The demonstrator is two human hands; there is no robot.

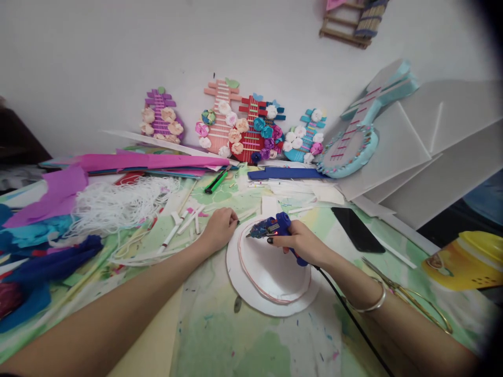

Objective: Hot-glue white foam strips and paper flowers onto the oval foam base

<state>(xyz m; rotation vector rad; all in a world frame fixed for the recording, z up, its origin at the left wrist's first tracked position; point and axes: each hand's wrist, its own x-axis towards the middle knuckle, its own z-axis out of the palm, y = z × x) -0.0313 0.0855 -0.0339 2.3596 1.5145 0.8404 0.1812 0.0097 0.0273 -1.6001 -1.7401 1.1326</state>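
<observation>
My right hand (pixel 304 242) grips a blue hot glue gun (pixel 280 226), its nozzle pointing left over a white round board (pixel 231 264). A small red light glows on the gun, and a black cord trails down from it. On the board, a ring of pinkish cord (pixel 251 284) runs round a raised white disc (pixel 275 272). My left hand (pixel 220 226) rests at the board's upper left edge with its fingers curled in; whatever is between them is hidden.
White yarn (pixel 121 204), coloured paper (pixel 65 191) and a green cutter (pixel 217 180) lie left. A phone (pixel 357 229), scissors (pixel 412 298) and a yellow tub (pixel 466 262) are on the right. Flower-decorated paper guitars (pixel 251 131) lean on the wall beside grey boards (pixel 428 131).
</observation>
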